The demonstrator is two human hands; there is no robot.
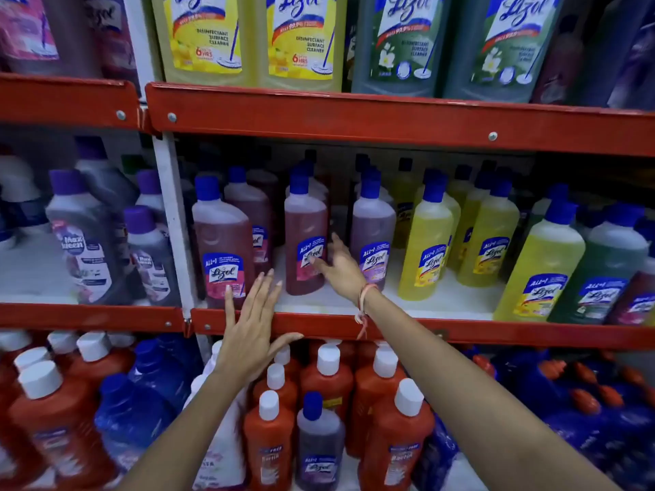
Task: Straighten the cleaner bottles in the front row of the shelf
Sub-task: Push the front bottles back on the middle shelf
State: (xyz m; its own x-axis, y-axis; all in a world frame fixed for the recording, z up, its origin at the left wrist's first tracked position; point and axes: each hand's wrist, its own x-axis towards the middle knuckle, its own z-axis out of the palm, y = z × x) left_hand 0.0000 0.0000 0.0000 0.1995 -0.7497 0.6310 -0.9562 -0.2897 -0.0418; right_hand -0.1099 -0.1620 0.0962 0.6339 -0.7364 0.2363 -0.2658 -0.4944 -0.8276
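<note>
On the middle shelf (pixel 390 326) stand Lizol cleaner bottles with blue caps. A reddish bottle (pixel 221 242) stands at the front left, and a second reddish bottle (pixel 305 239) stands further back, turned slightly. To the right are a purple bottle (pixel 372 235) and yellow bottles (pixel 427 242). My right hand (pixel 338 265) reaches in with its fingers spread, fingertips touching the lower right side of the second reddish bottle. My left hand (pixel 251 327) is open with spread fingers, held in front of the shelf's red edge just below the front left bottle, holding nothing.
Large yellow bottles (pixel 202 37) and green bottles (pixel 400 44) fill the upper shelf. Orange bottles with white caps (pixel 329 380) crowd the lower shelf under my arms. A white upright post (pixel 173 221) separates a left bay with grey-purple bottles (pixel 85 239).
</note>
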